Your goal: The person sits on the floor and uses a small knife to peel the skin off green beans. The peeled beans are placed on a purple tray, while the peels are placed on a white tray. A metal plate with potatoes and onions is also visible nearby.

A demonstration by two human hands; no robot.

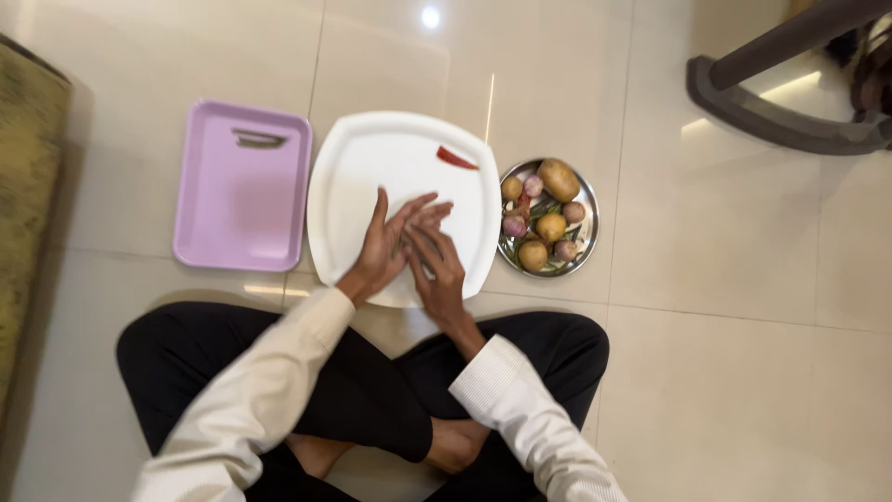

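Observation:
I sit cross-legged on a tiled floor. My left hand and my right hand lie together over the near part of a large white square plate, fingers stretched out and overlapping; neither holds anything that I can see. A red chilli lies on the plate's far right part. Right of the plate stands a round steel plate with potatoes, small onions and green chillies.
A lilac cutting board with a handle slot lies left of the white plate. An olive cushion edge runs along the far left. A dark furniture leg stands at the top right.

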